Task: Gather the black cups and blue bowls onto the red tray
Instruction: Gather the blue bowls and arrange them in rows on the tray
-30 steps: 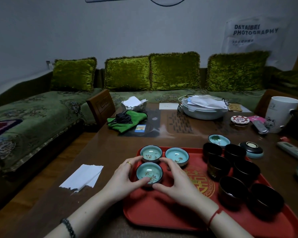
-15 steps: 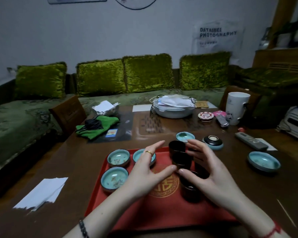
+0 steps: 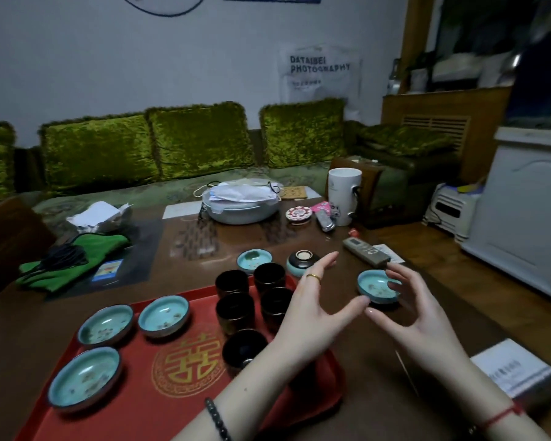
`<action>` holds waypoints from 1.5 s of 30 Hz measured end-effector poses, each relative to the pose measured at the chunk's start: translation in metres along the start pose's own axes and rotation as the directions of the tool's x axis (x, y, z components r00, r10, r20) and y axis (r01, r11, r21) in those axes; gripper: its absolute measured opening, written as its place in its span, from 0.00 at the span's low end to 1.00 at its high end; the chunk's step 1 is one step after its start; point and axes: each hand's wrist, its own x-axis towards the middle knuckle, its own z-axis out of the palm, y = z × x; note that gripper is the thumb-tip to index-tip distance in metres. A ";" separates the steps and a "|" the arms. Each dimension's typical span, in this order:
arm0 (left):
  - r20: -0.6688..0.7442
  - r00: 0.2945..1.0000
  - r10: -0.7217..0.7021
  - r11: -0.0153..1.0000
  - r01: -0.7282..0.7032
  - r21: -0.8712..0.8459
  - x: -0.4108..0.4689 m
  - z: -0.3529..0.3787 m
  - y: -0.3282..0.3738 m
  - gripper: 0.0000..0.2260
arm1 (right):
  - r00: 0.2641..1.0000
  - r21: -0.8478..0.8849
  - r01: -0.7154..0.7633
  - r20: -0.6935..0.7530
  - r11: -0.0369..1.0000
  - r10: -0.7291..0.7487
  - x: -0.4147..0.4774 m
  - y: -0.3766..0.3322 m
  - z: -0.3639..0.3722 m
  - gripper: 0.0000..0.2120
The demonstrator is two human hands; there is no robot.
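The red tray [image 3: 140,405] lies near the table's front edge. Three blue bowls [image 3: 105,324] [image 3: 163,316] [image 3: 84,378] sit on its left half, and several black cups [image 3: 235,308] stand on its right half. Off the tray, one blue bowl [image 3: 254,259] sits just behind the cups and another blue bowl [image 3: 376,286] rests on the table to the right. My left hand [image 3: 315,310] and my right hand [image 3: 417,316] hover open on either side of that right bowl, fingers spread, holding nothing. My left arm hides the tray's right corner.
An upturned dark bowl [image 3: 303,261] sits behind my left hand. A remote [image 3: 366,251], a white mug [image 3: 344,195], a white lidded dish [image 3: 244,205], a green cloth [image 3: 74,259] and a white box [image 3: 516,374] also lie on the table.
Both hands left the bowl on the tray's left, passed over the black cups and now flank the blue bowl on the table at the right. The view has swung right.
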 end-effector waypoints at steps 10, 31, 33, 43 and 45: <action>0.069 0.974 -0.216 0.976 0.217 -0.010 0.043 0.078 -0.017 0.34 | 0.992 -0.094 -0.123 0.026 0.988 0.125 0.034 0.068 -0.027 0.37; 0.014 0.912 -0.410 0.912 0.410 0.035 0.062 0.112 -0.037 0.31 | 0.983 -0.037 -0.154 0.096 0.987 0.156 0.055 0.098 -0.015 0.36; 0.016 0.916 -0.401 0.916 0.401 -0.004 0.060 0.110 -0.033 0.31 | 0.984 0.010 -0.163 0.073 0.987 0.161 0.052 0.094 -0.016 0.36; -0.081 0.953 -0.291 0.942 0.271 -0.198 0.039 0.075 -0.006 0.26 | 0.996 0.222 -0.085 0.029 0.971 0.081 0.038 0.032 -0.024 0.35; -0.109 0.962 -0.252 0.950 0.225 -0.215 0.031 0.055 0.002 0.25 | 0.997 0.249 -0.078 0.040 0.965 0.070 0.036 0.010 -0.020 0.35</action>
